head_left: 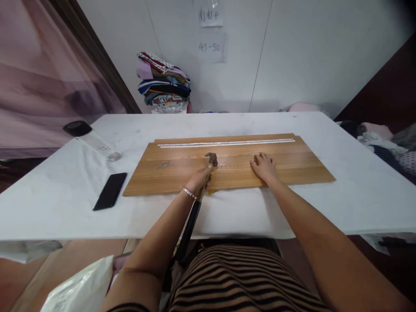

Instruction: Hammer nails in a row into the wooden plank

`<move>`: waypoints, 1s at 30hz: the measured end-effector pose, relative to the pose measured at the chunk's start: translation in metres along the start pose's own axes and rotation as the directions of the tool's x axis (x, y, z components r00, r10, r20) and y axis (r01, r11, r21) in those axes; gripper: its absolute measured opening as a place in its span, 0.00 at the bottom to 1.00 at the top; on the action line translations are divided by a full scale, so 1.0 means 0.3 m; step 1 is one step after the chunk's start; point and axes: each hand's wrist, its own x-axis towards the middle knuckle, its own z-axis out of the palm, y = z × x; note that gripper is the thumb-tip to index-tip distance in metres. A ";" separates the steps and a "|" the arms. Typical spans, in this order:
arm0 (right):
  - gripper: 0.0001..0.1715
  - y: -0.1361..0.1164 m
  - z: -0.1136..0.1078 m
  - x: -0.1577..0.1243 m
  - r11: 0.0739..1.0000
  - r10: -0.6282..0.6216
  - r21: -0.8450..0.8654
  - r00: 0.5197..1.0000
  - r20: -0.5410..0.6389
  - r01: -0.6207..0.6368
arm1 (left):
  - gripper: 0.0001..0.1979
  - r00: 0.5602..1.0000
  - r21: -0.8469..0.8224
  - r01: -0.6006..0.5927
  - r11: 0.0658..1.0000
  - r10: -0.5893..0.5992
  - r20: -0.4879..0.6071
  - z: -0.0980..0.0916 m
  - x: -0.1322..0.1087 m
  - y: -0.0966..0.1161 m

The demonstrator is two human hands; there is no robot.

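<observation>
My left hand (199,180) is wrapped round the upper handle of a claw hammer (212,159), whose head rests at or just over a wooden board (302,162). From the hammer head, a row of small dark nail heads or dots (230,165) runs to the right along the board. My right hand (264,167) lies on the board beyond the end of that row, its fingers stretched out and holding nothing. On the left part of the board is a small bunch of nails (163,164). White strips (227,143) with fine markings lie along its far side.
A black phone (110,191) and a clear bottle (97,141) with a black lid lie left of the board on the white table (227,212). Folded clothes (164,82) are stacked against the back wall. More fabric (386,143) sits beyond the right edge.
</observation>
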 end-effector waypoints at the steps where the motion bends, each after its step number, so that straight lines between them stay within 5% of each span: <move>1: 0.27 0.002 0.002 0.001 1.000 -0.002 0.003 1.000 -0.004 0.002 | 0.14 1.000 -0.003 -0.004 1.000 0.004 0.004 0.000 0.000 0.000; 9: 0.26 0.006 0.011 0.003 1.000 -0.008 0.015 1.000 -0.022 0.008 | 0.20 1.000 -0.016 -0.011 1.000 0.011 0.019 -0.009 0.009 -0.011; 30: 0.27 0.002 0.004 -0.002 1.000 -0.009 -0.003 1.000 -0.013 0.009 | 0.14 1.000 -0.055 0.021 0.998 -0.022 -0.012 0.002 0.006 0.000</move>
